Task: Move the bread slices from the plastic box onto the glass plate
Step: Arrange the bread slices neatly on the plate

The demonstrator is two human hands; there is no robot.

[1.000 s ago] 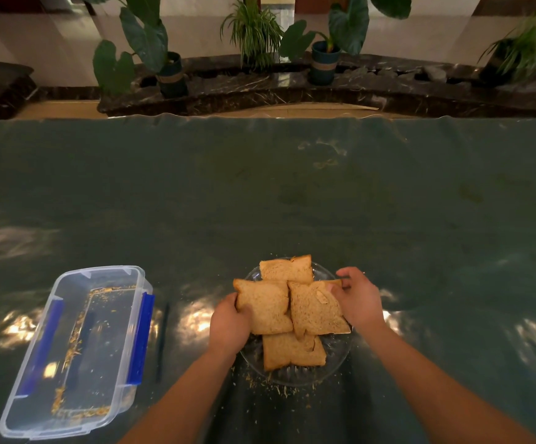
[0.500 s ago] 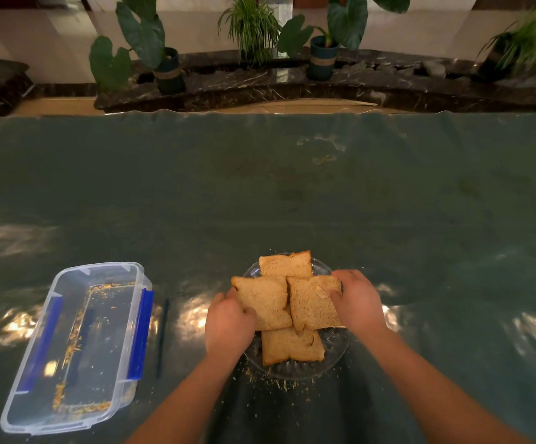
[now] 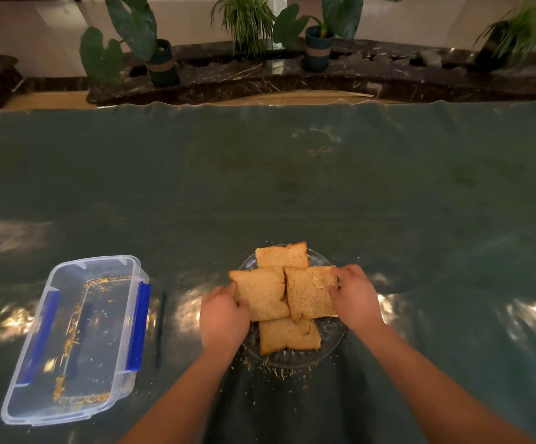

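Note:
Several brown bread slices [image 3: 281, 294] lie overlapping on the glass plate [image 3: 332, 339] near the table's front middle. My left hand [image 3: 223, 317] rests at the plate's left side, fingers on the edge of the left slice. My right hand [image 3: 353, 296] sits at the right side, fingertips on the edge of the right slice. The clear plastic box [image 3: 77, 338] with blue clips stands to the left; it holds only crumbs.
A green cover [image 3: 260, 187] spreads over the table. Crumbs [image 3: 276, 373] lie in front of the plate. A thin dark stick-like thing [image 3: 161, 328] lies between box and plate. Potted plants [image 3: 161, 59] stand on a dark ledge beyond the far edge.
Both hands have stayed at the plate's sides, shifting slightly on the top two slices. The slices sit a little closer together.

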